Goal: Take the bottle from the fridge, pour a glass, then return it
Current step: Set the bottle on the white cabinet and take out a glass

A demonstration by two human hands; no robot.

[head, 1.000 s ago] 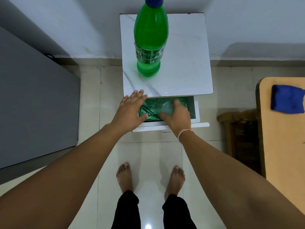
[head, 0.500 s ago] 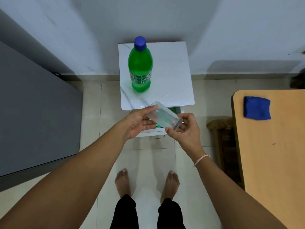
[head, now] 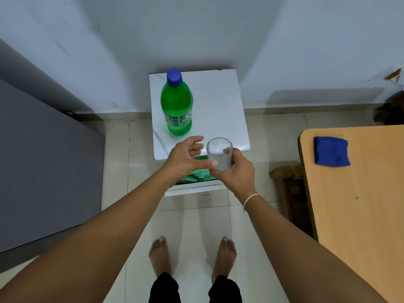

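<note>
A green plastic bottle (head: pixel 176 106) with a blue cap stands upright on the left half of a small white marble-top cabinet (head: pixel 220 114). My right hand (head: pixel 235 171) grips a clear empty glass (head: pixel 218 153), held upright in the air over the cabinet's front edge. My left hand (head: pixel 185 159) hovers just left of the glass with fingers spread; its thumb tip touches or nearly touches the glass's lower side. The grey fridge (head: pixel 43 167) stands at the left with its door closed.
The cabinet's drawer (head: pixel 192 186) is pulled out below my hands, with green plastic inside. A wooden table (head: pixel 358 215) at the right carries a blue cloth (head: pixel 331 152). A wooden stool (head: pixel 284 173) sits between cabinet and table. My bare feet stand on the tiled floor.
Both hands lifted the glass out of the drawer. It was tilted between both hands half a second ago; now it is upright in my right hand and my left hand has opened.
</note>
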